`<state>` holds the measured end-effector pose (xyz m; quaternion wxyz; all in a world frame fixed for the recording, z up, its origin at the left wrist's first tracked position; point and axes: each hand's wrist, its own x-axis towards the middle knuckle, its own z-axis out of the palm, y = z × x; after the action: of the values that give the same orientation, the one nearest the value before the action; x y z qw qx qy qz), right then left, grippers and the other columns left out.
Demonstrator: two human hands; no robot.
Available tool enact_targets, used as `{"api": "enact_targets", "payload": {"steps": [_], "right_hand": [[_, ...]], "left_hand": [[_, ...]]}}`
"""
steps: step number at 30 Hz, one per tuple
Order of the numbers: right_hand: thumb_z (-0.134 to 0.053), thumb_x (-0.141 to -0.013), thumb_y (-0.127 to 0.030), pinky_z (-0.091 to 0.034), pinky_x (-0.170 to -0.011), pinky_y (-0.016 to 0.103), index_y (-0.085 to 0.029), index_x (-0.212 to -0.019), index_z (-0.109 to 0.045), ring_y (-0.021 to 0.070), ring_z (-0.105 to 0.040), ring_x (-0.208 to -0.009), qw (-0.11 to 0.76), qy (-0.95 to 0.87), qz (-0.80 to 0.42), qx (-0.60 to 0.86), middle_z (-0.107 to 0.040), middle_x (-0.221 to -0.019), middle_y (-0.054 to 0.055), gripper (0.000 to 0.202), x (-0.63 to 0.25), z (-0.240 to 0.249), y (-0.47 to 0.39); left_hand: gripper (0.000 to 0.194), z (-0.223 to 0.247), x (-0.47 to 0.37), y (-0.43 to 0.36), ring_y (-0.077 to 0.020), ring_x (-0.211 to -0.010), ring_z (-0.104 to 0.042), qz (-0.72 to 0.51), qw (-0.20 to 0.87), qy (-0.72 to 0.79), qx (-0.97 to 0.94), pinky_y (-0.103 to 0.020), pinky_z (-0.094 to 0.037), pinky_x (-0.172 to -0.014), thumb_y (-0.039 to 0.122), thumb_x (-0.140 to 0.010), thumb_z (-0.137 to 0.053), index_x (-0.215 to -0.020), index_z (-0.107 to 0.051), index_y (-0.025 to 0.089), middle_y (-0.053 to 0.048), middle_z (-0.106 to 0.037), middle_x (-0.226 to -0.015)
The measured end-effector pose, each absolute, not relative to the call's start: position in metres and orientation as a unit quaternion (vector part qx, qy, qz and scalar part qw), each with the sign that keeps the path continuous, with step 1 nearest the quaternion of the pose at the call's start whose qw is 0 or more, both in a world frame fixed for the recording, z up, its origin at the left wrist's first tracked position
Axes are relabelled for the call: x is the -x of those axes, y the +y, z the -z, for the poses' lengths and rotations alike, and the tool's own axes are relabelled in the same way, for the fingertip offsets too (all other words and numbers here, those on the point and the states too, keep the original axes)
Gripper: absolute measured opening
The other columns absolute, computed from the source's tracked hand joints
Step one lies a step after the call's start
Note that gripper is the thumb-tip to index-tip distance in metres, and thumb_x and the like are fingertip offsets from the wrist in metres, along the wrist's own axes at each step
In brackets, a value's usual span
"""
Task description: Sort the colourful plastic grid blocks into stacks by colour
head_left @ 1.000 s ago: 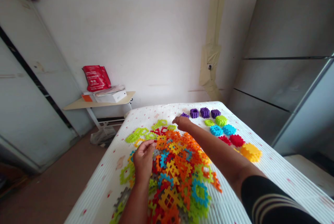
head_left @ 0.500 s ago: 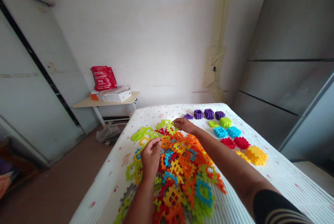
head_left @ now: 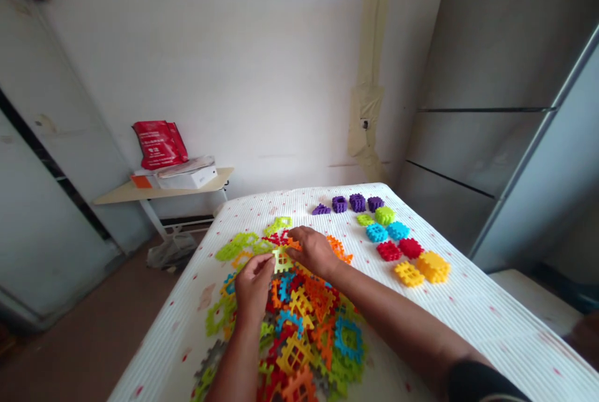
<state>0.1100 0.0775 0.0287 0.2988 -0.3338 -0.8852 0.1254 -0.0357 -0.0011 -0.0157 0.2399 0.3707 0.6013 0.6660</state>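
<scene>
A lime-green window-shaped piece (head_left: pixel 282 259) is between my two hands, above a heap of mixed plastic pieces (head_left: pixel 299 308). My left hand (head_left: pixel 254 277) has its fingers pinched at the piece's left edge. My right hand (head_left: pixel 312 250) is at the piece's right side, fingers spread and bent over the heap; the fingertips are partly hidden and whether they grip it is unclear. Loose green pieces (head_left: pixel 238 245) lie beyond my left hand, and some red ones (head_left: pixel 277 238) lie just past the green piece.
On the right of the white bedcover (head_left: pixel 187 302) stand purple stacks (head_left: pixel 357 203), green (head_left: pixel 384 215), blue (head_left: pixel 398 230), red (head_left: pixel 411 248) and yellow stacks (head_left: pixel 433 266). A side table (head_left: pixel 116 193) with a red bag (head_left: pixel 159 143) stands at the left wall.
My right hand has come back from the green pieces at the far side toward my left hand. A green piece now shows between them. The view has turned to the right.
</scene>
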Motion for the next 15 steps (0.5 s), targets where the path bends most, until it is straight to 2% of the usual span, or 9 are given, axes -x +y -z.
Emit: {"api": "enact_targets", "payload": {"steps": [4,11,13,15], "right_hand": [[-0.054,-0.084,-0.034,-0.042,-0.067,0.025,-0.019,-0.104,-0.058,0.0164,-0.060,-0.077,0.279,-0.876,-0.112,0.377,-0.065,-0.090,0.005,0.026,-0.111,-0.033,0.060],[-0.063,-0.077,-0.039,-0.044,-0.078,0.032,-0.017,-0.107,-0.057,0.0233,-0.056,-0.094,0.276,-0.900,-0.092,0.325,-0.062,-0.100,0.012,0.038,-0.098,-0.027,0.045],[-0.063,-0.076,-0.038,-0.044,-0.080,0.034,-0.016,-0.108,-0.056,0.0240,-0.055,-0.094,0.287,-0.894,-0.100,0.331,-0.061,-0.100,0.012,0.039,-0.094,-0.023,0.044],[-0.064,-0.076,-0.036,-0.043,-0.081,0.035,-0.015,-0.110,-0.055,0.0245,-0.054,-0.095,0.295,-0.886,-0.110,0.341,-0.060,-0.100,0.013,0.041,-0.090,-0.021,0.043]], "left_hand": [[0.030,0.020,0.040,0.003,-0.0108,-0.054,-0.052,-0.722,0.269,0.564,-0.297,-0.022,-0.042,-0.051,0.035,-0.056,-0.073,-0.075,-0.063,0.015,0.002,-0.061,-0.063],[0.027,0.017,0.036,0.002,-0.0091,-0.059,-0.053,-0.767,0.300,0.493,-0.280,-0.021,-0.045,-0.057,0.028,-0.056,-0.074,-0.072,-0.056,0.016,0.004,-0.057,-0.065],[0.031,0.013,0.034,-0.001,-0.0091,-0.061,-0.054,-0.769,0.299,0.487,-0.286,-0.020,-0.044,-0.058,0.026,-0.056,-0.074,-0.081,-0.057,0.017,0.003,-0.058,-0.068],[0.044,0.009,0.032,-0.003,-0.0094,-0.063,-0.055,-0.769,0.304,0.481,-0.291,-0.020,-0.043,-0.059,0.025,-0.057,-0.073,-0.098,-0.057,0.019,0.003,-0.059,-0.071]]}}
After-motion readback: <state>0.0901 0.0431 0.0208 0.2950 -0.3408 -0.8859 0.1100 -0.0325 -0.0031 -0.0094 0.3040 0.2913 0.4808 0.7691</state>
